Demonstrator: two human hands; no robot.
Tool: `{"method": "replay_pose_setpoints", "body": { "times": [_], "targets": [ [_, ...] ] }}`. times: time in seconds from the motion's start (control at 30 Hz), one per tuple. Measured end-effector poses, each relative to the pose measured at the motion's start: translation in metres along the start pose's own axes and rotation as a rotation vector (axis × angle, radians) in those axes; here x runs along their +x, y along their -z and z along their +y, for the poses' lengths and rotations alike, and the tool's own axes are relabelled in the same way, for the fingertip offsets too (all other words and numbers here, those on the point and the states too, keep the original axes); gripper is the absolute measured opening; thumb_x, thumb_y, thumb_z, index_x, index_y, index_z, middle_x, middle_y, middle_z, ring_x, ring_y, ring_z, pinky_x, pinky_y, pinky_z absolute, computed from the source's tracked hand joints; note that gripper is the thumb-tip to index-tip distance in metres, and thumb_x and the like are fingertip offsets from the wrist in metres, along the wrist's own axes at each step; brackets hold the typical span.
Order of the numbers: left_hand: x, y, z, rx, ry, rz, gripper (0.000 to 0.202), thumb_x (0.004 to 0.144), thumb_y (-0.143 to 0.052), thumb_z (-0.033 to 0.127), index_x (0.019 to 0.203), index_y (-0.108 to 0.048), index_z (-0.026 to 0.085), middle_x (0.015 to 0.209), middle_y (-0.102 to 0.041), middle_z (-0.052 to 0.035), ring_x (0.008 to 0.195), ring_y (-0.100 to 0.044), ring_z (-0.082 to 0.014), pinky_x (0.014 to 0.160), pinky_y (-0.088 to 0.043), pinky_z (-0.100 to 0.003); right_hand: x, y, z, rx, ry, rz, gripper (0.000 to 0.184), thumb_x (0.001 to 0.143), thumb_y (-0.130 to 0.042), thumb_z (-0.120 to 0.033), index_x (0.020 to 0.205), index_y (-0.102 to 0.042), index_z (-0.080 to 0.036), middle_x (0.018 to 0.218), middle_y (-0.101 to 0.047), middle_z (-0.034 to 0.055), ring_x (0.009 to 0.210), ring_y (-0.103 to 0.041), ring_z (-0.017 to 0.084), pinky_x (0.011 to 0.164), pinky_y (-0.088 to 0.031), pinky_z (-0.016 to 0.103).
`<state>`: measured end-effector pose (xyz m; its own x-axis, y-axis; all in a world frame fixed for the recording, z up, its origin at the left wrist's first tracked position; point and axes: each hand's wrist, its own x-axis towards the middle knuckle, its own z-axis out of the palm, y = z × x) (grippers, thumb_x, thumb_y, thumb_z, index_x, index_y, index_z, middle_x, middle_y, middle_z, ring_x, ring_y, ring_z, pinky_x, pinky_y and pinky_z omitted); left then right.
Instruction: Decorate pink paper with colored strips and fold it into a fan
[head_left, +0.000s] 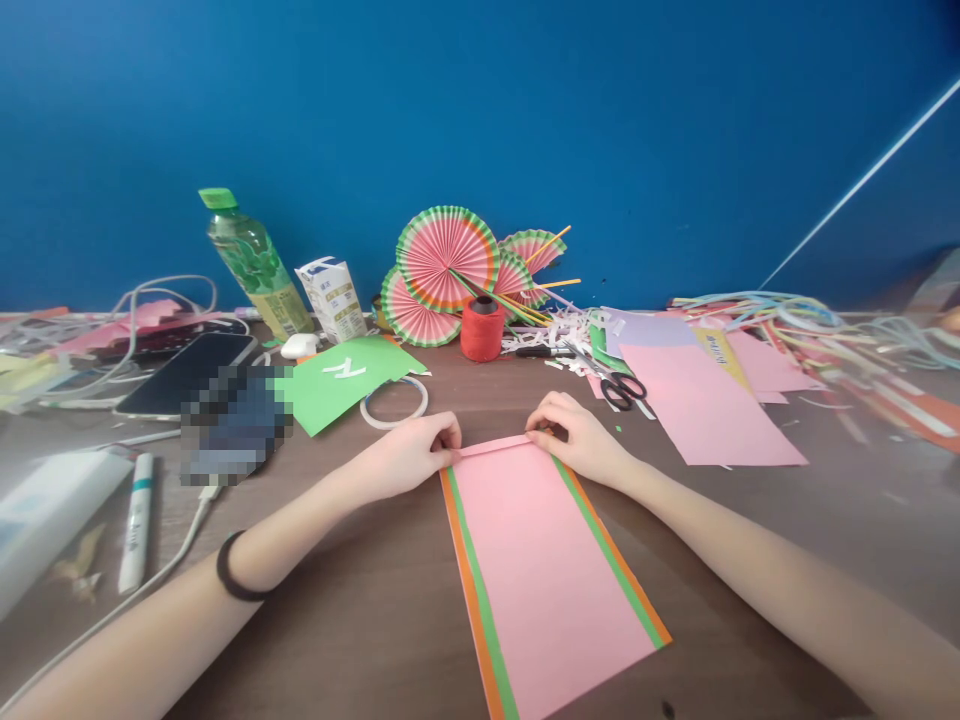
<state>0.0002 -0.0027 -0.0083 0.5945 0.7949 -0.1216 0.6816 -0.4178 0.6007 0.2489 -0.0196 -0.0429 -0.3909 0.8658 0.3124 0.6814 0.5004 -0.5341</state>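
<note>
A long pink sheet of paper (551, 570) with green and orange strips along both sides lies on the brown table in front of me. Its far edge is turned over in a narrow fold. At the left end of that fold, my left hand (412, 452) pinches the paper between thumb and fingers. My right hand (577, 437) pinches the other end, with its fingers curled. Beyond my hands stand pleated round paper fans (448, 258) in pink, green and orange. A red spool of thread (481, 330) is in front of them.
Left of my hands are a tape roll (365, 410), green paper (330, 385), a tilted bottle (259, 265), a small carton (334, 300), a marker (135, 525) and a cable. To the right lie scissors (624, 390), pink sheets (705, 405) and paper scraps. A blue wall rises behind.
</note>
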Motion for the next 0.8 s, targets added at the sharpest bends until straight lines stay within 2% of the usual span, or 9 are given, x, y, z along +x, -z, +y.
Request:
{"method": "replay_pose_setpoints", "body": {
  "times": [0.1,0.2,0.3,0.4,0.53,0.67,0.8],
  "targets": [
    [-0.001,0.002,-0.001,0.008,-0.004,0.021,0.007,0.078,-0.045,0.026,0.075,-0.048,0.021,0.069,-0.054,0.0030,0.065,-0.052,-0.0140,0.059,-0.038,-0.025,0.000,0.000,0.001,0.064,0.006,-0.012,0.008,0.081,-0.051,-0.020,0.076,-0.056,-0.016,0.085,-0.051,0.0035,0.078,-0.046,0.014,0.072,-0.039,0.028],
    [-0.003,0.007,-0.002,0.047,0.027,0.038,0.009,0.077,-0.044,0.028,0.076,-0.048,0.020,0.066,-0.053,0.0030,0.062,-0.051,-0.0143,0.057,-0.037,-0.025,0.001,0.002,0.001,0.123,-0.055,-0.044,0.008,0.080,-0.052,-0.023,0.075,-0.056,-0.017,0.078,-0.052,0.0013,0.069,-0.045,0.013,0.066,-0.039,0.026],
    [-0.003,0.012,-0.004,0.054,0.028,0.037,0.009,0.076,-0.045,0.028,0.076,-0.050,0.020,0.066,-0.052,0.0030,0.062,-0.051,-0.0142,0.055,-0.036,-0.025,0.002,0.005,-0.001,0.174,-0.158,-0.084,0.011,0.078,-0.055,-0.027,0.082,-0.058,-0.017,0.071,-0.052,-0.0011,0.062,-0.043,0.011,0.061,-0.038,0.025],
    [-0.001,0.015,-0.006,-0.008,-0.008,0.049,0.008,0.074,-0.049,0.027,0.075,-0.050,0.019,0.071,-0.055,0.0019,0.066,-0.053,-0.0140,0.057,-0.040,-0.024,0.004,0.011,-0.003,0.220,-0.167,-0.163,0.017,0.077,-0.055,-0.029,0.087,-0.062,-0.017,0.076,-0.054,0.0004,0.066,-0.047,0.012,0.064,-0.038,0.025],
    [0.002,0.016,-0.004,-0.143,0.000,0.075,0.012,0.070,-0.052,0.025,0.081,-0.052,0.019,0.077,-0.057,0.0000,0.068,-0.056,-0.0139,0.055,-0.045,-0.023,0.008,0.019,-0.006,0.234,-0.185,-0.240,0.017,0.077,-0.055,-0.032,0.078,-0.064,-0.016,0.073,-0.057,0.0001,0.065,-0.049,0.011,0.061,-0.038,0.024],
    [-0.001,0.021,0.003,-0.119,0.089,0.050,0.019,0.071,-0.052,0.030,0.084,-0.061,0.018,0.072,-0.059,-0.0010,0.055,-0.053,-0.0121,0.040,-0.040,-0.020,0.008,0.025,-0.014,0.261,-0.244,-0.217,0.017,0.077,-0.054,-0.033,0.076,-0.060,-0.017,0.067,-0.059,-0.0014,0.055,-0.049,0.010,0.052,-0.037,0.023],
    [-0.003,0.024,0.009,-0.095,0.083,0.132,0.021,0.075,-0.052,0.036,0.078,-0.064,0.019,0.072,-0.060,0.0001,0.046,-0.049,-0.0091,0.039,-0.039,-0.021,0.007,0.032,-0.026,0.329,-0.340,-0.109,0.015,0.077,-0.053,-0.031,0.076,-0.056,-0.016,0.063,-0.061,-0.0009,0.044,-0.052,0.009,0.042,-0.039,0.021]
  ]
}}
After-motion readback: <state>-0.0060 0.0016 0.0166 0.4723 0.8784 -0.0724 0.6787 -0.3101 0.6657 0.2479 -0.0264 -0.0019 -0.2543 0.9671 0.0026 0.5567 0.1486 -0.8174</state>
